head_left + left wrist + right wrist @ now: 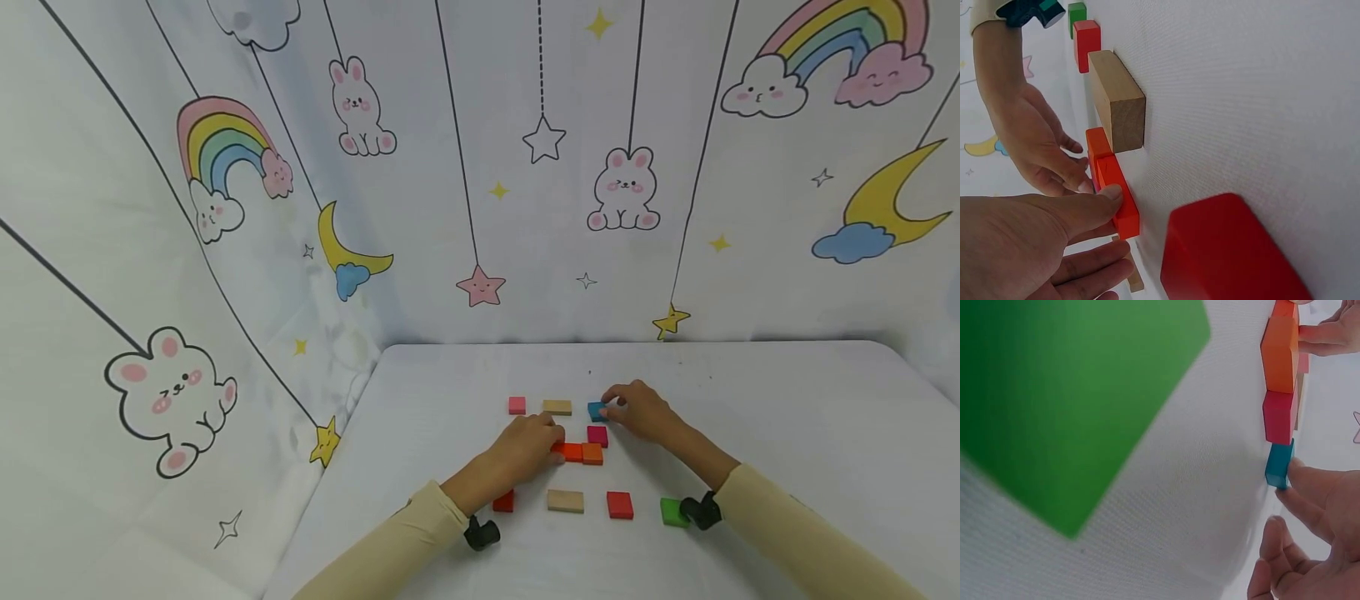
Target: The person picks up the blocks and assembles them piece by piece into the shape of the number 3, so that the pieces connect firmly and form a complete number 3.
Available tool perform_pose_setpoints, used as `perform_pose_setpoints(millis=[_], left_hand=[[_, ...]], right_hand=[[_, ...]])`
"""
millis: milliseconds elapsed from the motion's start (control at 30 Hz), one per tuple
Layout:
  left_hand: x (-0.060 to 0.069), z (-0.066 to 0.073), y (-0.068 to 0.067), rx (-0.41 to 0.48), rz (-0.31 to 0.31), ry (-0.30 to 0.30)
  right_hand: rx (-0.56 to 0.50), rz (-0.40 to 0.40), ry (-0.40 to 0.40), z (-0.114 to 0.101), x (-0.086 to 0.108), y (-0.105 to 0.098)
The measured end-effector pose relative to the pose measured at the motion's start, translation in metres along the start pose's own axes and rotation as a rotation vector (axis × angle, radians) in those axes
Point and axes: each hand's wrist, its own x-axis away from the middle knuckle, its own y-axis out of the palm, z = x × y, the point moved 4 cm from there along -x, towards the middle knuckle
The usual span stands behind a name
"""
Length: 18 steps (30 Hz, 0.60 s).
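Note:
On the white table, my left hand (525,450) pinches a red-orange block (1121,200) between thumb and finger. Directly right of it, an orange block (592,454) sits end to end with it. My right hand (641,410) holds a small blue block (1279,465) by thumb and fingertip, its other fingers bent away. Between the blue and orange blocks lies a magenta block (1279,419), which appears to touch the orange one in the right wrist view. The left fingers hide part of the red-orange block in the head view.
Behind the left hand lie a pink block (517,405) and a wooden block (557,407). Nearer me are a dark red block (504,502), another wooden block (566,501), a red block (619,505) and a green block (674,512). A printed curtain (420,208) hangs behind the table.

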Motion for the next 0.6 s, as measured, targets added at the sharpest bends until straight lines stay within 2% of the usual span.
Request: perform_pose_setpoints(millis=[600], left_hand=[[0.0001, -0.0002, 0.0008, 0.011, 0.006, -0.002]], right_hand=[[0.021, -0.022, -0.04, 0.0006, -0.0022, 0.0004]])
